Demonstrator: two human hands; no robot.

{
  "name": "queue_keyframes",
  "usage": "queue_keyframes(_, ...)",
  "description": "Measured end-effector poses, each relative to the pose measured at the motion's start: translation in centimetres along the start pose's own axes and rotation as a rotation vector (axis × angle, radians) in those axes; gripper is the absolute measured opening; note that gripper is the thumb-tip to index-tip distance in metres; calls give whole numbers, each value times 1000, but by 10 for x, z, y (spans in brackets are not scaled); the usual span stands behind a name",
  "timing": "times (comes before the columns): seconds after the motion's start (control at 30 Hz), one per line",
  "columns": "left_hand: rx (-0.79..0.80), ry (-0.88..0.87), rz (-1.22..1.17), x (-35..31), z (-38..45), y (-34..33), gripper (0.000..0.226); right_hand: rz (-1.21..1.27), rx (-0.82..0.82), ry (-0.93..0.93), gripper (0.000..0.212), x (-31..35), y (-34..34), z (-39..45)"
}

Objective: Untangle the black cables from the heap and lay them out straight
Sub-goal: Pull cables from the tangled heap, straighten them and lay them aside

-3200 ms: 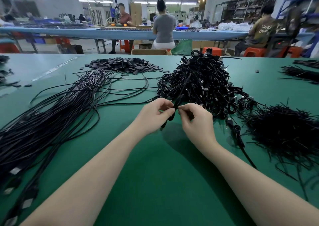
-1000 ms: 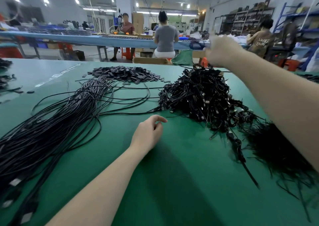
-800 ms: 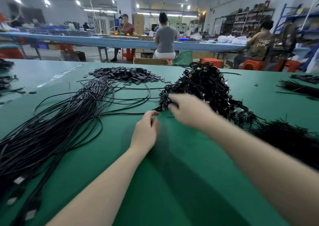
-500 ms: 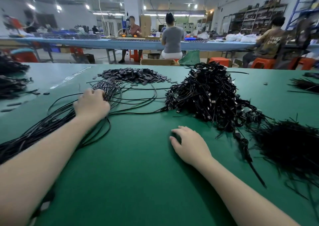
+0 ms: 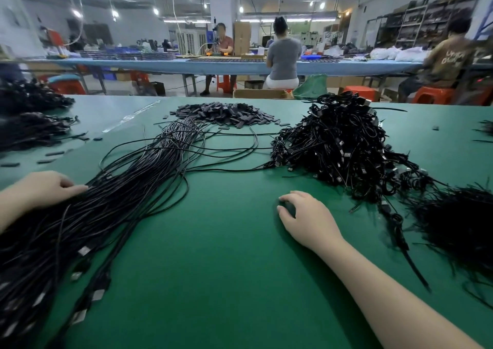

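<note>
A tangled heap of black cables (image 5: 336, 143) with small plugs sits right of centre on the green table (image 5: 226, 282). A long bundle of straightened black cables (image 5: 112, 204) runs from the table's middle down to the lower left. My left hand (image 5: 45, 188) rests on the left side of that bundle, its fingers lying over the strands. In front of the heap, my right hand (image 5: 306, 218) rests on the table with its fingers loosely curled, holding nothing.
A pile of small flat black pieces (image 5: 226, 114) lies at the back centre. A mass of thin black ties (image 5: 461, 228) lies at the right, and more cable heaps (image 5: 29, 124) at the far left. People sit at a long blue table (image 5: 240, 66) behind.
My right hand came down from a high pull and settled on the table. My left hand carried a cable left onto the straight bundle, then slid nearer along it.
</note>
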State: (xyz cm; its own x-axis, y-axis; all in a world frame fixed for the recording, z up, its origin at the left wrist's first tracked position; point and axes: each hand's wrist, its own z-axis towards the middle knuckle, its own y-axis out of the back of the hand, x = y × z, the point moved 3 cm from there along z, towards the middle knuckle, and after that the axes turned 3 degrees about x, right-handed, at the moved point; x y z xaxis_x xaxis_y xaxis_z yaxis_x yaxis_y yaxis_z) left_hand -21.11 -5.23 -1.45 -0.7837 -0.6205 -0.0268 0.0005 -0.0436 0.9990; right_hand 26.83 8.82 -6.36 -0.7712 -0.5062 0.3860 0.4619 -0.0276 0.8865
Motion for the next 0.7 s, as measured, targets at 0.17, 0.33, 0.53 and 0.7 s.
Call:
queue_keyframes(0.17, -97, 6, 46, -8, -1, -1, 18, 2, 4, 0, 30, 1, 0, 0)
queue_keyframes(0.33, -157, -35, 243, -15, 0, 4, 19, -5, -8, 3, 30, 1, 1, -1)
queue_keyframes(0.53, 26, 48, 381, -26, -1, 18, 19, 1, -19, 9, 30, 0, 1, 0)
queue_keyframes(0.7, -39, 132, 154, -27, -1, 35, 24, 0, -31, 18, 29, 0, 1, 2)
